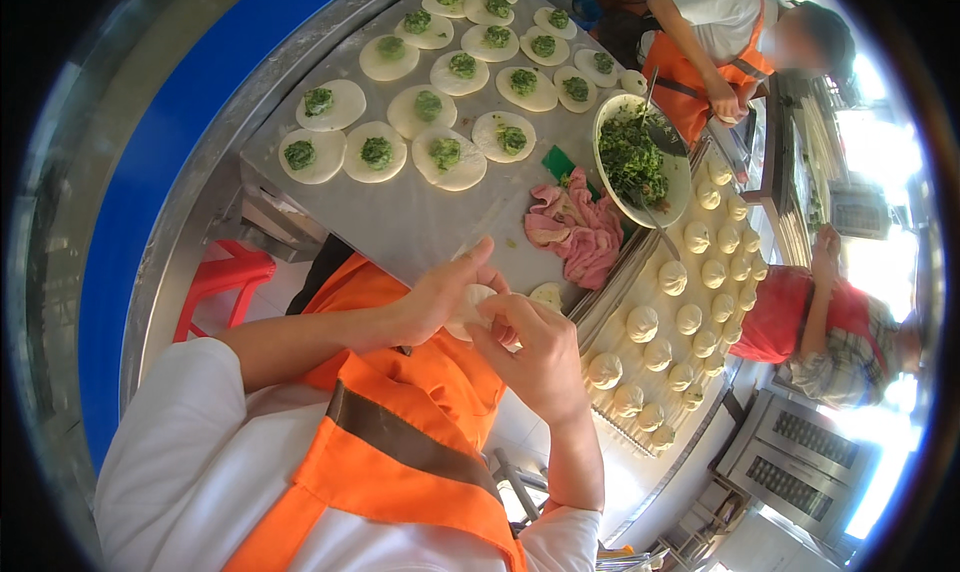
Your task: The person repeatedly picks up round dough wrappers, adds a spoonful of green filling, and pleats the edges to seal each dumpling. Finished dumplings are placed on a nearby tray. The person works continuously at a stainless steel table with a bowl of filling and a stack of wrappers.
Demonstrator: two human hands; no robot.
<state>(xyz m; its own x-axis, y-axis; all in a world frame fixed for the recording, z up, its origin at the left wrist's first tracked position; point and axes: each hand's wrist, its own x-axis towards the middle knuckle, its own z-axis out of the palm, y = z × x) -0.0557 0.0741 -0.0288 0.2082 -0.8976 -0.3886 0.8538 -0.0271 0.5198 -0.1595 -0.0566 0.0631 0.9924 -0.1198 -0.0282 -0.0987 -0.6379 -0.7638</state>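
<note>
Between my hands, in front of the orange apron, is a round of white dough being held as a bun. My left hand cradles it from the left, thumb raised. The fingers of my right hand are bent and pinch its edge; they hide part of it, and its filling cannot be seen. Beyond my hands, a steel worktable carries several flat dough rounds, each topped with a green chopped filling. A small piece of dough with green specks lies at the table's near edge, just behind my right hand.
A white bowl of chopped green filling holds metal utensils. Beside it lie a crumpled pink cloth and a green flat object. On the right, a tray bears several pleated buns. Two people stand beyond. A red stool is at left.
</note>
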